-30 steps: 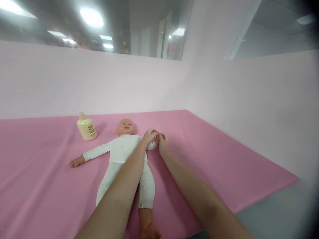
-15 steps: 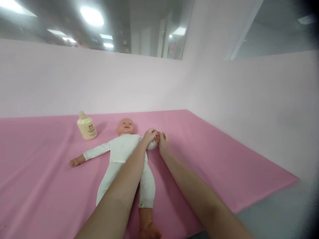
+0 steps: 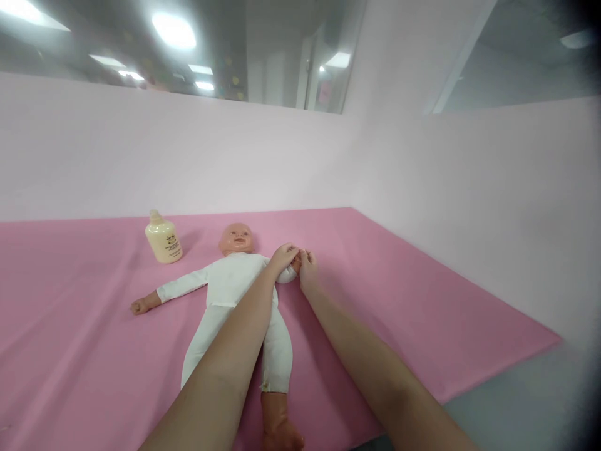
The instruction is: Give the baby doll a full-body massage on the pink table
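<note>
A baby doll (image 3: 237, 275) with a white cloth body lies face up, its head towards the wall. Its arm on the right side is bent, and both my hands are at the brown hand (image 3: 297, 263) of that arm. My left hand (image 3: 283, 255) is closed around it from the left, my forearm crossing over the doll's body and leg. From the right, my right hand (image 3: 307, 266) pinches the same doll hand. My fingers hide most of it. The doll's other arm (image 3: 183, 285) stretches out to the left.
A pale yellow pump bottle (image 3: 163, 239) with a printed label stands left of the doll's head. Pink cloth (image 3: 375, 300) covers the table, whose edge runs along the lower right. White walls (image 3: 188, 156) with windows (image 3: 282, 50) rise behind and to the right.
My left fingers have shifted slightly right, closer to my right fingertips over the doll's hand. The doll and bottle stay where they were.
</note>
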`<state>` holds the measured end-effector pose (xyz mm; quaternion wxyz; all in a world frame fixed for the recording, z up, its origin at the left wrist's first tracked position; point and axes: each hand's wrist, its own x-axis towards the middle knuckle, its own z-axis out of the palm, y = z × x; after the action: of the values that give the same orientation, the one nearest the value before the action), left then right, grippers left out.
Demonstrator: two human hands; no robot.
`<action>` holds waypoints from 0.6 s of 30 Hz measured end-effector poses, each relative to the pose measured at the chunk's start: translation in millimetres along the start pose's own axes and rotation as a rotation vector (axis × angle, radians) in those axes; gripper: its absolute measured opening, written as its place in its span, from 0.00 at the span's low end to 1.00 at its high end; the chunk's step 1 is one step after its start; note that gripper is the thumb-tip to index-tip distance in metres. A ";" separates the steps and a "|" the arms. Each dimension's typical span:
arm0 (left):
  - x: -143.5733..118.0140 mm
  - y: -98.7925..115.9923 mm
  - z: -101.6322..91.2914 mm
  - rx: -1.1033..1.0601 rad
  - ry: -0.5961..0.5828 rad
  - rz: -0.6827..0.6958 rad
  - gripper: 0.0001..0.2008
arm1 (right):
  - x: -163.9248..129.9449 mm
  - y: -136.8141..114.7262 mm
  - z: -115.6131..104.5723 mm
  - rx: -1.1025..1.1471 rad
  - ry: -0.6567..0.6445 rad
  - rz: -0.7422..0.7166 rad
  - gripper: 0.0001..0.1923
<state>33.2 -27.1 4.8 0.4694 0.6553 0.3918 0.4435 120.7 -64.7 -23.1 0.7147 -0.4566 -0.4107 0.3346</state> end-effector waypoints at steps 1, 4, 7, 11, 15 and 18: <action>-0.3 -0.2 0.2 0.000 -0.007 0.000 0.08 | 0.3 0.5 0.0 0.005 0.003 0.006 0.11; -1.3 -0.7 0.9 0.001 -0.025 0.002 0.09 | 1.5 1.8 -0.3 0.026 0.017 0.032 0.10; -1.1 -1.4 1.6 0.005 -0.028 0.004 0.10 | 2.8 2.5 -1.0 0.038 0.027 0.050 0.11; 1.5 -3.3 1.9 0.013 -0.013 0.011 0.08 | 3.5 3.3 -1.5 0.046 0.031 0.062 0.13; 5.4 -6.4 1.2 0.018 0.029 0.020 0.06 | 4.4 7.4 3.0 0.054 -0.006 0.062 0.11; 7.6 -8.3 0.9 0.018 0.055 0.035 0.07 | 5.2 11.5 7.3 0.069 -0.031 0.058 0.11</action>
<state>35.5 -18.2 -1.7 0.4448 0.6537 0.3970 0.4661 115.4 -53.3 -30.5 0.7137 -0.4381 -0.3965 0.3761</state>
